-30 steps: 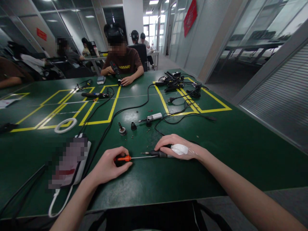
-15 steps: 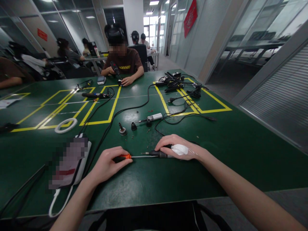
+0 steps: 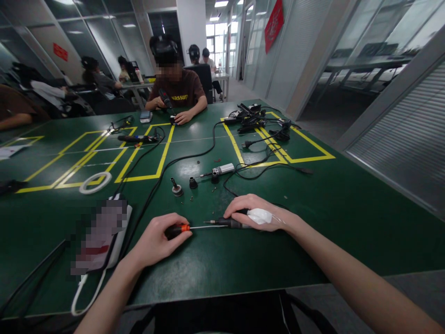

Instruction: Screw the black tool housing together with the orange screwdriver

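My left hand [image 3: 162,239] is closed round the black and orange handle of a screwdriver [image 3: 184,228]. Its thin shaft points right, and the end reaches the dark tool in the other hand; whether it touches a screw there I cannot tell. My right hand [image 3: 253,208], with a white pad taped to its back, grips a black cylindrical tool [image 3: 227,222] with a thin metal tip pointing left. The palm hides the tool's rear. Beyond the hands stand a metal-based part [image 3: 177,189], a small black nozzle [image 3: 193,183] and a silver cylinder [image 3: 224,170] with a dark end.
A phone [image 3: 100,236] on a white block with cables lies at the left. Behind it is a white ring [image 3: 95,183]. Tangled black cables [image 3: 252,118] lie far right on the green table [image 3: 215,273]. A co-worker [image 3: 177,93] sits opposite, holding a tool.
My left hand and the screwdriver have shifted very slightly, showing a little more of the handle. My right hand looks unmoved, still on the black tool.
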Tool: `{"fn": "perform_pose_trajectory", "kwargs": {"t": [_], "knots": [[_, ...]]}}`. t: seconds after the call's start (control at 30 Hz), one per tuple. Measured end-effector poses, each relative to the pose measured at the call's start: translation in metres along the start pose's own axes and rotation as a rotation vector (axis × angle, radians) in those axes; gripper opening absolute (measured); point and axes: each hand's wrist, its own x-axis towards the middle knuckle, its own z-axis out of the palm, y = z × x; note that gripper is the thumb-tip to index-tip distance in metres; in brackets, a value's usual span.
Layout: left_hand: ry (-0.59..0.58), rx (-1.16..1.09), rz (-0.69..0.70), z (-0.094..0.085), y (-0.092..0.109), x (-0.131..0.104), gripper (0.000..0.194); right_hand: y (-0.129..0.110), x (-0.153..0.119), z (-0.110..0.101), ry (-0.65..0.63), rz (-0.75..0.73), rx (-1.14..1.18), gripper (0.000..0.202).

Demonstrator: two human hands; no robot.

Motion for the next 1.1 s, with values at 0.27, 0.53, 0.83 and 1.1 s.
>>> {"fn": "perform_pose_trajectory", "kwargs": {"t": [0.27, 0.53, 0.83, 1.1], "knots": [[-0.007, -0.047, -0.056, 0.001, -0.002, -0.002, 0.016, 0.001, 0.000, 0.001, 0.008, -0.002, 0.004, 0.025], [0.009, -0.029, -0.015, 0.000, -0.007, -0.001, 0.019, 0.000, 0.000, 0.000, 0.000, -0.005, 0.002, 0.025], [0.006, -0.002, 0.017, -0.001, -0.010, -0.002, 0.024, 0.002, 0.000, 0.000, 0.003, -0.015, 0.001, 0.025], [0.005, 0.036, 0.041, -0.001, -0.010, -0.001, 0.027, 0.001, 0.000, 0.000, 0.011, -0.022, 0.008, 0.025]]}}
